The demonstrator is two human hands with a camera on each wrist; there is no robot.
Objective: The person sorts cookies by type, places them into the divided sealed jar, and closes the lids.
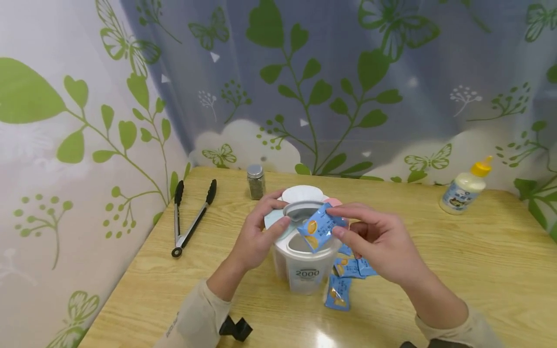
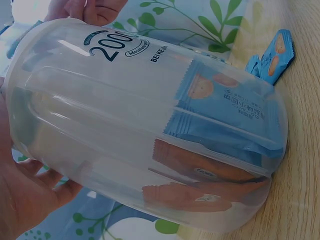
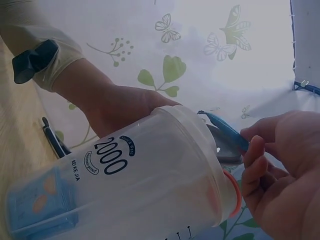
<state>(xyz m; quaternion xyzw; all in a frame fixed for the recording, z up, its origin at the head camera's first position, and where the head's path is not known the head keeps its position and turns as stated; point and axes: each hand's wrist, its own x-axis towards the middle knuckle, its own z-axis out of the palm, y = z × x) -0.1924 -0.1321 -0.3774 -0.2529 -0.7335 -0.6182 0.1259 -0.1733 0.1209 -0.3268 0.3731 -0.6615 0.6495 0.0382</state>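
A translucent storage container [image 1: 306,278] marked 2000 stands on the table, its top split into sections with coloured lids. One front section has its lid [image 1: 301,209] raised. My left hand [image 1: 259,237] grips the container's upper left side, thumb over the top. Between thumb and fingers, my right hand [image 1: 385,244] pinches a blue snack packet [image 1: 316,229] tilted over the front opening. Through the wall in the left wrist view, blue packets [image 2: 230,110] lie at the bottom of one section and orange-brown packets [image 2: 205,167] in the neighbouring one.
Several loose blue packets [image 1: 338,293] lie right beside the container on the wooden table [image 1: 435,270]. Black-tipped tongs [image 1: 191,229] lie spread at the left. A spice jar [image 1: 256,182] stands behind; a yellow-capped bottle [image 1: 463,192] is at the far right. Patterned curtains [image 1: 330,96] enclose the table.
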